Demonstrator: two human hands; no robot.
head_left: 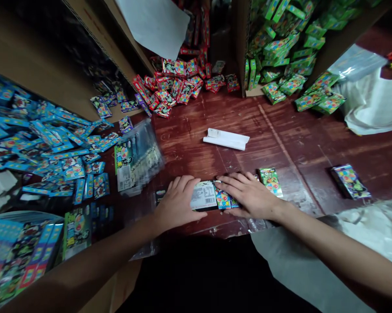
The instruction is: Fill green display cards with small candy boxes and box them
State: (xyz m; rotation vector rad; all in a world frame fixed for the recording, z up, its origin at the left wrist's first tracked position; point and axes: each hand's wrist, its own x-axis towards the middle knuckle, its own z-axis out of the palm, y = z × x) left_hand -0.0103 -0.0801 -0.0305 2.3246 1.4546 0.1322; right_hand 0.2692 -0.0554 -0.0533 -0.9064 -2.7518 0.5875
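A clear plastic bag with a printed white label (204, 194) lies flat on the dark red table. My left hand (178, 203) rests across its left part, palm down, fingers and thumb stretched out. My right hand (246, 194) lies spread over a row of small printed boxes at the label's right end. One blue box (222, 198) shows between the label and my right fingers, partly covered by them. Just beyond my right hand sits a green box (270, 181). Whether the boxes are inside the bag I cannot tell.
Blue boxes (45, 143) heap at the left, beside a stack of clear bags (139, 161). Red boxes (179, 80) and green boxes (280, 56) spill from cartons behind. A folded white paper (226, 139) lies mid-table; a purple box (350, 181) lies right.
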